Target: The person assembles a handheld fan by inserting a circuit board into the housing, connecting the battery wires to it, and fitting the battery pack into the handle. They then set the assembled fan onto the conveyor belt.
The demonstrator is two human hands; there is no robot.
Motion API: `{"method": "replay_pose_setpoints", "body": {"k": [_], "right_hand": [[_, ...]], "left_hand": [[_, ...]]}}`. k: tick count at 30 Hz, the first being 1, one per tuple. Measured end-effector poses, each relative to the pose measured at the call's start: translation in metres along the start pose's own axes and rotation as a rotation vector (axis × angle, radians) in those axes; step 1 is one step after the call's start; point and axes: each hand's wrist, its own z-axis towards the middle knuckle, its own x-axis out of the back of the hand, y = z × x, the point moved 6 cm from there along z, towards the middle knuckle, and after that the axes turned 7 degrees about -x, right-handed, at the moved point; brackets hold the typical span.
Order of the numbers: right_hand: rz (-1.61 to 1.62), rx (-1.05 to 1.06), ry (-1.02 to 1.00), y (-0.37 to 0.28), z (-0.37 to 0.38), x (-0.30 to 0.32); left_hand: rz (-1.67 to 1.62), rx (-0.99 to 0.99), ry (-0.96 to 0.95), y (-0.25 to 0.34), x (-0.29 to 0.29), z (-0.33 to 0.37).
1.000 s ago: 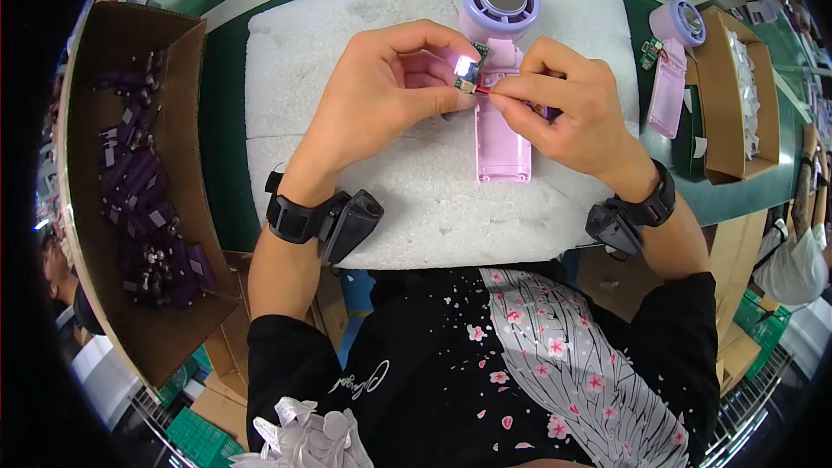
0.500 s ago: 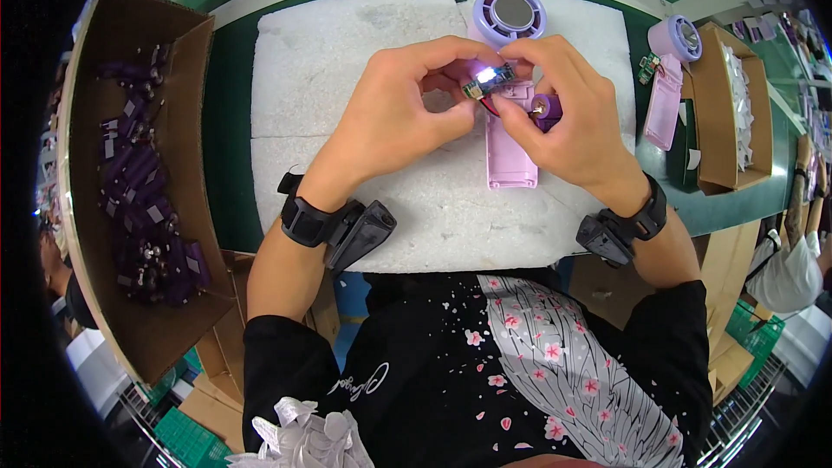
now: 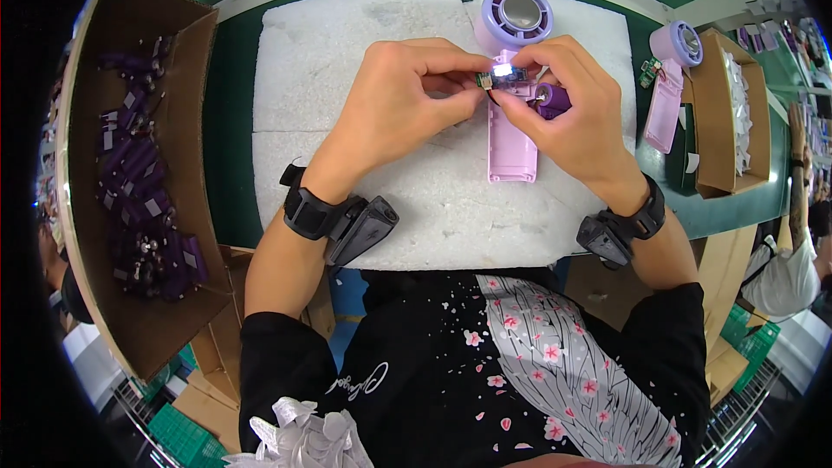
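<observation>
Before me lies a small handheld fan with a round lilac head [image 3: 488, 33] and an open pink handle shell [image 3: 513, 156]. Over the shell's upper end is a small circuit board [image 3: 487, 81] with a bright white light glowing on it. My left hand [image 3: 407, 95] pinches the board's left end between thumb and fingertips. From the other side, my right hand [image 3: 576, 108] closes on the board's right end. A purple battery cell [image 3: 553, 100] sits within the curl of the right hand; whether the fingers grip it is hard to see.
White foam sheet [image 3: 364, 208] lies under the work on a green table. At left stands a cardboard box [image 3: 186, 61] with several purple cells [image 3: 139, 165]. To the right are another fan [image 3: 666, 108] with its board out and a box [image 3: 715, 121] of white pieces.
The board has shifted slightly right and turned more level over the shell, both hands moving with it. The light on it stays lit.
</observation>
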Motion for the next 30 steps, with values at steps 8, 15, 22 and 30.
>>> {"method": "replay_pose_setpoints", "body": {"k": [8, 15, 22, 30], "right_hand": [[-0.006, 0.025, 0.013, -0.0008, 0.0008, 0.0008], [0.002, -0.028, 0.013, -0.001, 0.0014, 0.0024], [0.02, -0.046, 0.02, -0.0019, -0.0011, 0.0003], [0.07, -0.067, 0.041, 0.0014, -0.0024, -0.0025]], "left_hand": [[0.092, -0.082, 0.015, -0.001, 0.0004, -0.0011], [0.197, -0.1, -0.001, 0.0069, 0.0, 0.001], [0.166, -0.111, -0.009, 0.0034, -0.0018, -0.0031], [0.125, -0.035, -0.012, -0.002, -0.0029, -0.0038]]}}
